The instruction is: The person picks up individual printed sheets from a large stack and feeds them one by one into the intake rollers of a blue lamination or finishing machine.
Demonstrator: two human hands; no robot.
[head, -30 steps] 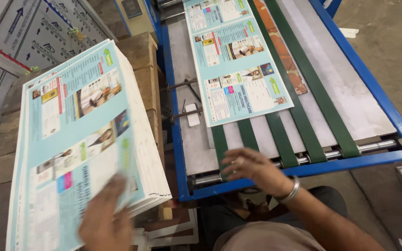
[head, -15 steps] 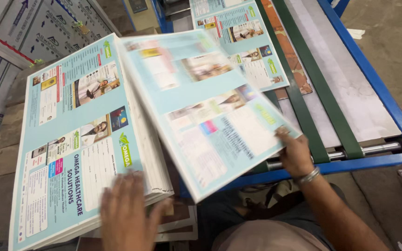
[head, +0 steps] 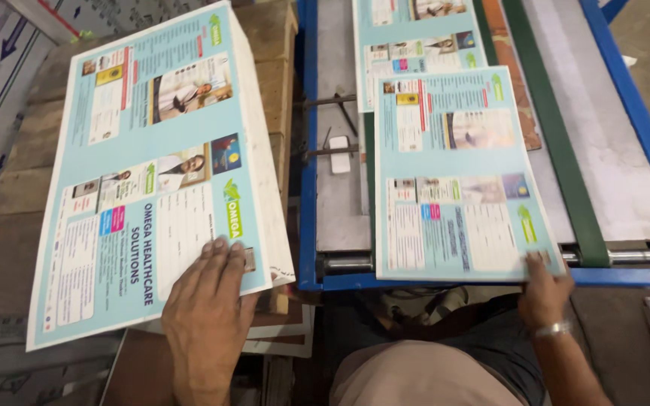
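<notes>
Wooden pallets (head: 272, 45) carry a thick stack of printed sheets (head: 152, 173) at the left, beside a blue-framed feed table (head: 308, 188) with green belts (head: 558, 143). The left hand (head: 208, 316) lies flat on the stack's near right corner, fingers spread, pinching nothing. The right hand (head: 543, 289) grips the near right corner of one loose sheet (head: 457, 177), which lies on the surface with its near edge at the blue front rail. A second sheet (head: 408, 34) lies farther along, partly under the first. By my judgement, two sheets are fed and the stack, too many sheets to count, remains. One stack, two loose sheets, and two belts show.
</notes>
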